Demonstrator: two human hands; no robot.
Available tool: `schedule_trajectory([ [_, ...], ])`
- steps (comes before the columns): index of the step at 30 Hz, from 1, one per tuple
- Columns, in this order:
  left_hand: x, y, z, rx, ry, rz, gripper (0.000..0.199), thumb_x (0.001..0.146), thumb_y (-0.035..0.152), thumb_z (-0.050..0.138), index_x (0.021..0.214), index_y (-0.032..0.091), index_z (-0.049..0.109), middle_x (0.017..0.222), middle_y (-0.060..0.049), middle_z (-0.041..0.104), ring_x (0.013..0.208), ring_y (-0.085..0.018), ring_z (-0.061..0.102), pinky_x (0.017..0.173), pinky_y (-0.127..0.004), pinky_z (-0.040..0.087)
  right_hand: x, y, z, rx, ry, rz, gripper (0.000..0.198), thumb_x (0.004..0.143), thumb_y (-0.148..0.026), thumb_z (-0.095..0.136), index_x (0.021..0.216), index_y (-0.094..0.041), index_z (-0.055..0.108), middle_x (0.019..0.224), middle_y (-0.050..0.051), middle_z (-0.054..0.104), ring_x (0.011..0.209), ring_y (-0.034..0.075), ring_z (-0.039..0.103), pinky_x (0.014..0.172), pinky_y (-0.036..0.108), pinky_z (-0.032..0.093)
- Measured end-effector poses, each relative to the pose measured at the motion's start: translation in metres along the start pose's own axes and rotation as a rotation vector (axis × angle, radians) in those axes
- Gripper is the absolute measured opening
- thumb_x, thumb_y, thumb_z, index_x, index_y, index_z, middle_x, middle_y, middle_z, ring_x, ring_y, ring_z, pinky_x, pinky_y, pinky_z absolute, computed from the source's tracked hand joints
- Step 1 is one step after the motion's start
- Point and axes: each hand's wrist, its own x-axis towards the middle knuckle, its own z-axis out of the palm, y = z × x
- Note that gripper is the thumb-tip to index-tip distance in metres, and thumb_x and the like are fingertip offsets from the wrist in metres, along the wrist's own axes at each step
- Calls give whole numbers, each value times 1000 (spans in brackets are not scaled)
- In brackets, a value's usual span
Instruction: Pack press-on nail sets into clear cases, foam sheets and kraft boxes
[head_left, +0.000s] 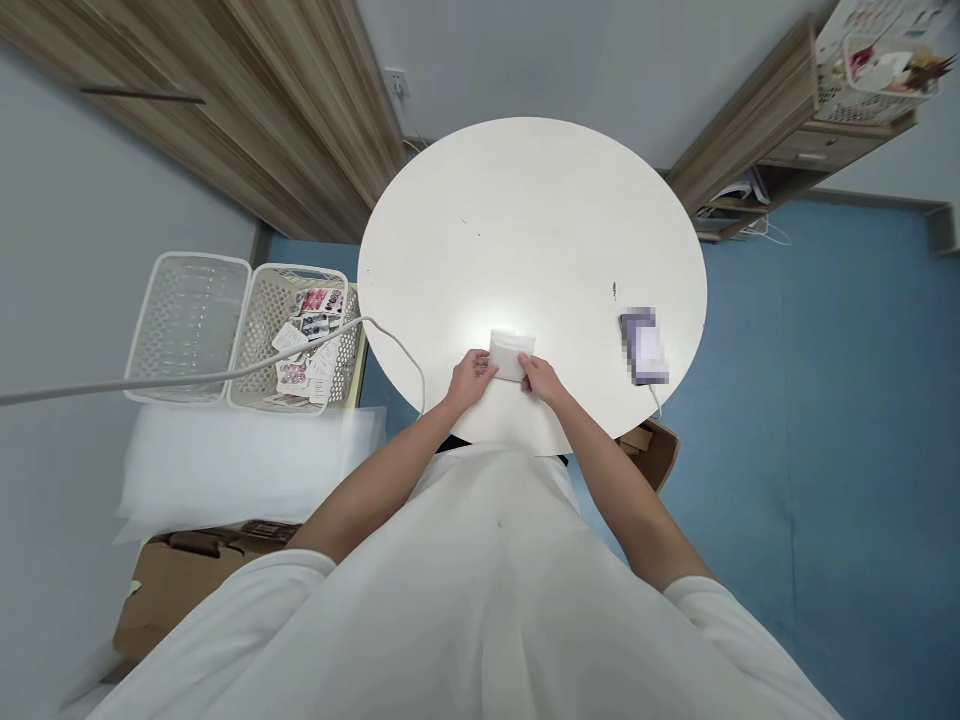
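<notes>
A small white folded packet (507, 358) lies at the near edge of the round white table (525, 220), with a thin, slightly translucent layer along its far side. My left hand (471, 379) has its thumb at the packet's near left corner, its other fingers curled at the left side. At the right edge, my right hand (540, 379) pinches the packet, thumb on top and fingers partly hidden below. Whatever is inside the packet, if anything, does not show.
Left of the table stand a white basket (259, 330) of small carded packs and another white basket (187, 262). A grey cable (300, 346) crosses to the table. A blurred-out phone-like device (643, 346) lies right. White sheets (247, 465) and a cardboard box (172, 590) are lower left.
</notes>
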Motion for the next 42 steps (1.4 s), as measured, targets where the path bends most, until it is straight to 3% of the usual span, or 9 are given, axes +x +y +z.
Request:
schedule_trajectory([
  [5,7,8,2,61,66,-65,27,76,33,59,99,17,60,98,-5,66,81,-16,62,78,-31,48,1,2,13,45,201,41,33,84,-54,36,92,-23,43,50,-5,52,51,15,51,58,27,41],
  [8,8,10,4,109,98,-86,31,76,36,59,100,16,62,94,-6,67,88,-18,61,81,-30,47,-2,7,21,-5,345,-30,32,83,-47,40,102,-21,44,74,1,59,64,16,55,66,31,44],
  [12,3,10,6,222,111,-95,33,76,38,57,100,17,64,93,-6,68,90,-18,60,78,-28,45,-8,17,29,-120,451,-136,36,81,-37,44,111,-18,46,104,10,52,79,18,55,77,35,45],
  [20,-25,-5,1,415,5,-25,31,81,40,46,69,19,66,63,-3,62,65,-18,58,57,-27,39,-40,33,50,-224,358,-166,53,80,-27,44,131,-19,34,119,13,42,89,20,54,84,40,46],
  [23,-33,-11,2,368,60,-9,26,81,37,48,86,19,65,80,-4,65,73,-18,59,64,-28,43,-49,38,58,-225,315,-141,60,79,-28,45,136,-21,26,122,13,39,86,19,55,82,40,48],
  [28,-36,-13,6,267,142,-30,43,79,34,52,116,14,52,114,-12,55,87,-18,57,79,-30,45,-47,38,53,-223,351,-178,62,76,-32,51,134,-19,33,129,13,32,119,25,40,98,42,39],
  [31,-35,-11,9,238,99,-29,43,77,34,54,116,14,52,112,-11,55,89,-18,57,80,-30,45,-42,34,44,-197,332,-182,61,76,-36,53,132,-18,37,131,12,35,124,25,36,102,41,35],
  [38,-34,-3,18,267,119,-61,32,77,27,52,106,16,56,100,-8,59,88,-19,57,81,-32,44,-37,26,30,-111,177,-158,63,75,-34,53,134,-20,35,127,10,51,112,23,52,91,38,44],
  [42,-42,-1,22,213,199,-101,46,77,27,53,121,16,45,108,-10,58,94,-19,57,83,-33,45,-42,27,31,-9,155,-199,68,73,-31,55,137,-23,29,126,9,53,111,22,53,87,37,48],
])
